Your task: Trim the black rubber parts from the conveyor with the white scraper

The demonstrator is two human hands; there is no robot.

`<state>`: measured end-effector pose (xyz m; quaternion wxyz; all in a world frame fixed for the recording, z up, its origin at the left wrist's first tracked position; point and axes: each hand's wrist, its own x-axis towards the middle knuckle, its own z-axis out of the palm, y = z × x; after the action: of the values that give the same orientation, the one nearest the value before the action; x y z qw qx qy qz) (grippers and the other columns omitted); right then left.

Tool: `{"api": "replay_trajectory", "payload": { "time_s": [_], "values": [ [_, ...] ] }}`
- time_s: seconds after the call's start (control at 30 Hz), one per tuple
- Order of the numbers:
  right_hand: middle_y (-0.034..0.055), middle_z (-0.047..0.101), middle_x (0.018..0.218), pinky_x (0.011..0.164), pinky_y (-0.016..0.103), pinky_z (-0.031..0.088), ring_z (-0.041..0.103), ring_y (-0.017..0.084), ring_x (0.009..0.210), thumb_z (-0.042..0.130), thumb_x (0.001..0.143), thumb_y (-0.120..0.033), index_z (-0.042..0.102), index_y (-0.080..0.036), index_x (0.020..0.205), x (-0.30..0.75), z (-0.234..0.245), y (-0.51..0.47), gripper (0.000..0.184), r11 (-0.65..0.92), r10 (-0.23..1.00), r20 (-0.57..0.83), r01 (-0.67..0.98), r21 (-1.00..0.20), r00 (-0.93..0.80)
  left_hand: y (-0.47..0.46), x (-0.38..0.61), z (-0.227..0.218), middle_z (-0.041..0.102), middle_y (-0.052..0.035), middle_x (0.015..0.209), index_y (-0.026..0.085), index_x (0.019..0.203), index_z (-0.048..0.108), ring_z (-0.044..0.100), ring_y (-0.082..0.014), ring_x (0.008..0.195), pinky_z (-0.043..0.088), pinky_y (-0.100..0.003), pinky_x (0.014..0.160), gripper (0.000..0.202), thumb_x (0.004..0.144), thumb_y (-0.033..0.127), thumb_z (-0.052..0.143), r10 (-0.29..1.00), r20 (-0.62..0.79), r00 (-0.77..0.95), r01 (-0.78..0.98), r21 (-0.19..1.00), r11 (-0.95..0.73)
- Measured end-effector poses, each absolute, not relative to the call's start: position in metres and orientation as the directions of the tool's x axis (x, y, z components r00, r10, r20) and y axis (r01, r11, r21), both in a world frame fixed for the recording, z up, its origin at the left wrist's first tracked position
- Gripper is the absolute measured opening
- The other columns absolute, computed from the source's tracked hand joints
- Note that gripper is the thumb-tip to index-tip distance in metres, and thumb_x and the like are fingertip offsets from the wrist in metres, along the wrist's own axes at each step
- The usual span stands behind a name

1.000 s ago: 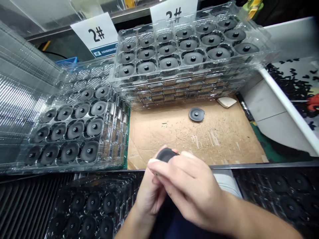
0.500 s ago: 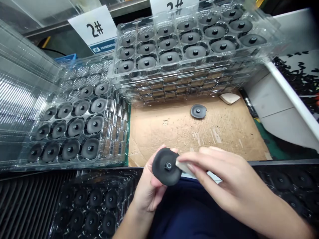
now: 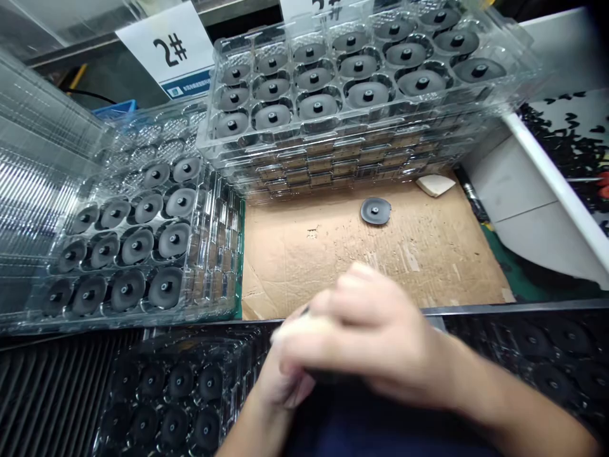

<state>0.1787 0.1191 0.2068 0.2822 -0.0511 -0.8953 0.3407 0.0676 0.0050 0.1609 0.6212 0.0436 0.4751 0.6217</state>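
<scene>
Cardboard sheet (image 3: pixel 333 260) lines the workbench, and everything else sits around it. Behind it rises a stack of clear plastic trays (image 3: pixel 333 158), the top tray's pockets all filled with dark grey discs (image 3: pixel 368 94), each with a raised central hub. A "2#" card sign (image 3: pixel 164 51) stands behind that stack. Left of the cardboard, a second clear tray (image 3: pixel 223 254) holds discs in its front rows, while its back pockets (image 3: pixel 152 136) stand unfilled. Another tray of dark discs (image 3: pixel 200 333) lies just beyond the cardboard's near edge. On the cardboard itself rest one loose disc (image 3: pixel 375 211) and a pale scrap (image 3: pixel 435 185). Above that near edge, the right hand (image 3: pixel 375 330) curls over the left hand (image 3: pixel 280 381), both closed in together; a dark object (image 3: pixel 323 377) shows between them, mostly hidden and blurred, so whether either hand grips it cannot be told.
</scene>
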Motion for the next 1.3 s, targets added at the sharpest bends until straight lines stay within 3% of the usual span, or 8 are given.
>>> {"api": "replay_trajectory", "payload": {
  "time_s": [0.17,0.33,0.47,0.57,0.67,0.8,1.2,1.3],
  "values": [
    [0.0036,0.069,0.093,0.074,0.027,0.046,0.062,0.014,0.085,0.050,0.091,-0.015,0.067,-0.022,0.103,0.194,0.161,0.132,0.022,0.493,0.675,0.169,0.268,-0.828,-0.719,-0.005,0.064,0.159,0.069,-0.0013,0.108,0.030,0.105,0.066,0.066,-0.0255,0.095,0.045,-0.041,0.096,0.063,0.047,0.050,0.081,0.874,-0.467,-0.137,-0.845,0.515,0.143],
    [-0.0006,0.070,0.078,0.066,0.027,0.048,0.063,0.014,0.072,0.051,0.088,-0.012,0.070,-0.025,0.095,0.212,0.110,0.104,0.024,0.486,0.571,0.068,0.271,-0.831,-0.818,-0.006,0.061,0.156,0.071,0.0003,0.107,0.032,0.104,0.067,0.067,-0.0203,0.094,0.044,-0.034,0.096,0.057,0.051,0.047,0.079,0.885,-0.450,-0.117,-0.859,0.494,0.138],
    [0.0018,0.070,0.083,0.062,0.025,0.048,0.063,0.014,0.072,0.052,0.089,-0.015,0.068,-0.022,0.103,0.218,0.131,0.101,0.022,0.428,0.706,0.054,0.365,-0.827,-0.706,-0.003,0.063,0.154,0.071,-0.0005,0.108,0.031,0.106,0.066,0.067,-0.0215,0.094,0.046,-0.034,0.094,0.059,0.051,0.046,0.081,0.903,-0.415,-0.114,-0.849,0.513,0.129],
    [0.0009,0.069,0.096,0.065,0.024,0.046,0.062,0.014,0.079,0.051,0.091,-0.015,0.063,-0.027,0.111,0.212,0.176,0.106,0.027,0.498,0.757,0.258,0.273,-0.823,-0.601,-0.002,0.066,0.153,0.070,-0.0024,0.111,0.029,0.111,0.064,0.066,-0.0223,0.098,0.047,-0.032,0.092,0.060,0.055,0.042,0.082,0.905,-0.407,-0.120,-0.840,0.528,0.126],
    [0.0011,0.069,0.081,0.061,0.026,0.040,0.057,0.013,0.068,0.040,0.093,-0.012,0.067,-0.024,0.105,0.200,0.204,0.105,0.031,0.706,0.504,0.452,0.050,-0.706,-0.736,-0.003,0.069,0.151,0.070,-0.0029,0.112,0.026,0.110,0.065,0.062,-0.0212,0.105,0.045,-0.028,0.094,0.060,0.054,0.038,0.083,0.875,-0.454,-0.166,-0.825,0.550,0.129],
    [0.0015,0.064,0.068,0.058,0.028,0.032,0.051,0.014,0.061,0.040,0.090,-0.007,0.070,-0.020,0.100,0.191,0.203,0.103,0.034,0.736,0.525,0.303,0.245,-0.631,-0.795,-0.003,0.070,0.152,0.072,-0.0003,0.099,0.025,0.103,0.069,0.066,-0.0153,0.091,0.050,-0.019,0.082,0.058,0.049,0.039,0.085,0.813,-0.505,-0.291,-0.798,0.597,0.085],
    [0.0017,0.071,0.093,0.069,0.028,0.040,0.060,0.013,0.078,0.046,0.091,-0.009,0.065,-0.019,0.109,0.185,0.190,0.104,0.028,0.631,0.563,0.417,0.046,-0.774,-0.714,0.004,0.070,0.150,0.072,0.0001,0.104,0.026,0.102,0.070,0.064,-0.0161,0.099,0.050,-0.018,0.085,0.052,0.053,0.035,0.084,0.834,-0.456,-0.311,-0.800,0.599,0.030],
    [0.0021,0.071,0.093,0.071,0.026,0.045,0.062,0.014,0.082,0.050,0.090,-0.017,0.068,-0.020,0.103,0.185,0.166,0.112,0.022,0.425,0.700,0.188,0.190,-0.885,-0.689,0.004,0.068,0.149,0.073,0.0019,0.103,0.028,0.102,0.069,0.067,-0.0123,0.088,0.051,-0.014,0.079,0.056,0.049,0.033,0.086,0.812,-0.459,-0.360,-0.785,0.619,0.002]
  ]
}}
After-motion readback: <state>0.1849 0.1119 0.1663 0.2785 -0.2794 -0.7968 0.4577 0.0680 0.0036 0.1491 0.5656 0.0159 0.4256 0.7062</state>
